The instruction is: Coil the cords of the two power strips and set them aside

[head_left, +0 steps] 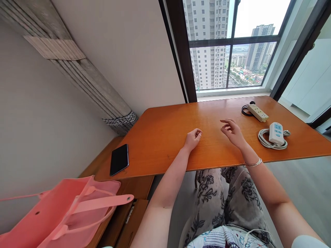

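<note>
Over the middle of the orange-brown wooden table (160, 137), my left hand (193, 139) is closed, its fingers curled in; whether something small is inside cannot be made out. To its right, my right hand (231, 131) has its fingers loosely bent and apart, holding nothing. A beige power strip (258, 113) with a black cord lies beyond my right hand, towards the window. Nearer the right side is a white power strip (276, 133) with its pale cable coiled around it. Neither hand touches them.
A black phone (119, 159) lies at the table's left end. A pink bag (74, 210) stands at the lower left beside wooden drawers (136, 215). A gathered curtain (95, 86) hangs at the left, and a window (232, 42) is behind the table.
</note>
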{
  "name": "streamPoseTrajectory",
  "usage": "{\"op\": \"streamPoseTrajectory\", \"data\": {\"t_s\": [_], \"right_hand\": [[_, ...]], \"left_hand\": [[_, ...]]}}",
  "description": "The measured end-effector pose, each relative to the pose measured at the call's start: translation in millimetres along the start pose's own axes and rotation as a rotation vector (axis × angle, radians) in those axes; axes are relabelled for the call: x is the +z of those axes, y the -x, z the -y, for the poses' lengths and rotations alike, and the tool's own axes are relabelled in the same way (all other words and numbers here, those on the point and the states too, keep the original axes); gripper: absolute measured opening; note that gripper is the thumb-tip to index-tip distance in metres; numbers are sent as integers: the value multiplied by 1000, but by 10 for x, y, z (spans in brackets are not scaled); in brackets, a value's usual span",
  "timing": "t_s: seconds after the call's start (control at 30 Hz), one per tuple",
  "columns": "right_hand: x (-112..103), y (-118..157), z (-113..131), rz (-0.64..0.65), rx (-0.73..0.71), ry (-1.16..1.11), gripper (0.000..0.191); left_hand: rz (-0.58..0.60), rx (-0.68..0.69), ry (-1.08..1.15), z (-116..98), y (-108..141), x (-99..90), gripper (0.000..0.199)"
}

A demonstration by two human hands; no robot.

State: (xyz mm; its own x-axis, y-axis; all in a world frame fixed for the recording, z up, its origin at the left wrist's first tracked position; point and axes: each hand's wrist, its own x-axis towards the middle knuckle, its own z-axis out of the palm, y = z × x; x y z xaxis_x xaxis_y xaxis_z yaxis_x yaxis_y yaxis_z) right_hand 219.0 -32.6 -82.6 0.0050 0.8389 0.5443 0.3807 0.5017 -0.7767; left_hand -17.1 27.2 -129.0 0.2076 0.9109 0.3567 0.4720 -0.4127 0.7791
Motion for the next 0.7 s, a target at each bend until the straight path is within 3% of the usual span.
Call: {"op": "streamPoseTrajectory", "data": {"t_s": [0.2, 0.33, 0.43, 0.5, 0.6, 0.7], "right_hand": [[-615, 456, -36, -386, -10, 474, 41], [-1057, 681, -189, -539, 178, 803, 43], [-1360, 789, -240, -581, 314, 887, 54], [-1521, 845, -254, -584, 409, 886, 73], [-1661, 911, -286, -499, 588, 826, 104], [-1685, 954, -351, -371, 724, 792, 118]], "left_hand": [[6, 20, 2, -9, 19, 13, 13], [22, 11, -6, -21, 21, 11, 13], [29, 11, -11, -24, 18, 12, 15], [36, 14, -5, -23, 14, 13, 15], [41, 22, 6, -20, 10, 13, 15], [39, 26, 13, -18, 11, 12, 15]]}}
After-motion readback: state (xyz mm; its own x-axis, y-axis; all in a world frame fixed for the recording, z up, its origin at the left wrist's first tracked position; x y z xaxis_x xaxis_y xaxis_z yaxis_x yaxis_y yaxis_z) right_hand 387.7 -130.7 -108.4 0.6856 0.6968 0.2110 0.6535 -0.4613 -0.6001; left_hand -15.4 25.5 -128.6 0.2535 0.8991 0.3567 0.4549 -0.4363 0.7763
